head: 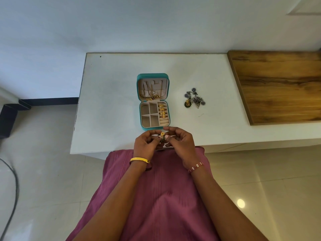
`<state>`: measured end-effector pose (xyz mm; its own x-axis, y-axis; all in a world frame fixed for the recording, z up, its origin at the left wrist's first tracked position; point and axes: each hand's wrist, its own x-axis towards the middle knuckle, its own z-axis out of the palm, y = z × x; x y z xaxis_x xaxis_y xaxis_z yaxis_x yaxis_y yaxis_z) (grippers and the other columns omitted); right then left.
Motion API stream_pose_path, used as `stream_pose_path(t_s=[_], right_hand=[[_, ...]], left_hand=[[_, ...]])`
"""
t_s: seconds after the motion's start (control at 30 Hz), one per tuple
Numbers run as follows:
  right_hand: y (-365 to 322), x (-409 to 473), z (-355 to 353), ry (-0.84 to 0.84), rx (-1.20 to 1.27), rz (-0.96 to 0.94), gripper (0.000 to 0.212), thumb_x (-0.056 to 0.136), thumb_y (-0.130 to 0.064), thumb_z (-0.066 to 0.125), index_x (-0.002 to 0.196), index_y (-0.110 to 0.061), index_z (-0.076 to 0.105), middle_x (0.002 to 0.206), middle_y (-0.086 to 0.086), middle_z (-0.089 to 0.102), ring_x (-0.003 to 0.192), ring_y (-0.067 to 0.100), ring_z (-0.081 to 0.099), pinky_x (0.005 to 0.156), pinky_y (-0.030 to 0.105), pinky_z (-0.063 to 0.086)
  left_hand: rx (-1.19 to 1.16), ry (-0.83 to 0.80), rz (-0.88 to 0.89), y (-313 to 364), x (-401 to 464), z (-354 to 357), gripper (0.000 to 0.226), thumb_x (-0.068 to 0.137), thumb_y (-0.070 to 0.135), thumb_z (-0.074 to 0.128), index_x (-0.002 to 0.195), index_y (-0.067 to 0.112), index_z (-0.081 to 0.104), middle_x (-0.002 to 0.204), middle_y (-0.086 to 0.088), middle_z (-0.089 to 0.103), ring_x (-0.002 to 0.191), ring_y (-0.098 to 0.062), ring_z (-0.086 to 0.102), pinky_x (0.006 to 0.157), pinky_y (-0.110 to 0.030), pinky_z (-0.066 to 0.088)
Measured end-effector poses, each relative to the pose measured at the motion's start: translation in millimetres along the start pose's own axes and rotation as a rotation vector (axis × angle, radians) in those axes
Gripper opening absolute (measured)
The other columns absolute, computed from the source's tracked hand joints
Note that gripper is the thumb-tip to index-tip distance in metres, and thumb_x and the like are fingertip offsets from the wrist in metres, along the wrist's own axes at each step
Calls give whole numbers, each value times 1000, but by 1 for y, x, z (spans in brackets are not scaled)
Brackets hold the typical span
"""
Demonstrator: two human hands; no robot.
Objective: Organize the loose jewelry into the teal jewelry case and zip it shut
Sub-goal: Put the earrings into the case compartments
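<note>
Tabletop, white and matte (pixel 111 94), carries the square teal zip jewelry case (pixel 152 100), open, just beyond my hands. Loose silver-and-gold floral jewelry (pixel 194 99) lies to its right. My left hand (pixel 146 144) and right hand (pixel 177 140) together pinch a small gold earring (pixel 162 136).

held piece (pixel 162 136): mostly buried under fingers, can't tell what it is
wooden board (pixel 278 84): right side cut off by frame edge
</note>
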<state>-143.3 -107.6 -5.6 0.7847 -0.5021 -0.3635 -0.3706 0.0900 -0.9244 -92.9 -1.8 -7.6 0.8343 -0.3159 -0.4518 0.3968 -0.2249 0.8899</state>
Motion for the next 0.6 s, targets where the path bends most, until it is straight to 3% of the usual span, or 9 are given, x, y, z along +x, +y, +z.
stream_pose_path(t_s=[0.17,0.27,0.33,0.4,0.5,0.6], right_hand=[[2,0,2,19,-46,-35,19,82,1,61,96,-9,68,86,8,68,72,13,63,64,18,55],[0,4,-1,56,35,-12,13,84,-3,60,93,-9,67,77,8,67,59,5,61,61,19,54],[-3,15,-7,142,79,-7,11,85,-3,58,91,-7,67,70,3,64,52,1,58,57,17,53],[-3,32,-16,278,36,-21,12,86,-2,57,88,-6,68,70,2,64,56,7,58,60,24,54],[-4,63,-29,429,-191,-85,15,85,-5,56,93,-9,69,86,7,66,74,18,60,75,36,55],[-4,88,-38,386,-534,-163,26,86,-6,56,112,-6,62,112,18,56,94,27,56,87,27,44]], left_hand=[[-60,-9,-38,2,-1,1,20,84,-3,53,100,6,61,80,-9,67,66,-12,66,61,-18,57],[-186,-28,-104,8,-2,3,15,86,-3,51,96,4,59,76,-9,64,67,-19,64,61,-21,57],[-253,-48,-130,14,1,9,15,86,-4,50,89,9,57,75,-10,63,62,-18,62,59,-22,56],[-252,-82,-130,22,8,19,17,87,-4,48,94,8,56,73,-10,62,55,-12,61,58,-21,55],[-202,-144,-104,33,21,35,27,88,-6,43,106,8,56,72,-9,60,55,-9,60,59,-19,54],[-172,-171,-96,43,33,47,29,88,-6,42,110,3,59,73,-8,60,63,-13,57,60,-16,52]])
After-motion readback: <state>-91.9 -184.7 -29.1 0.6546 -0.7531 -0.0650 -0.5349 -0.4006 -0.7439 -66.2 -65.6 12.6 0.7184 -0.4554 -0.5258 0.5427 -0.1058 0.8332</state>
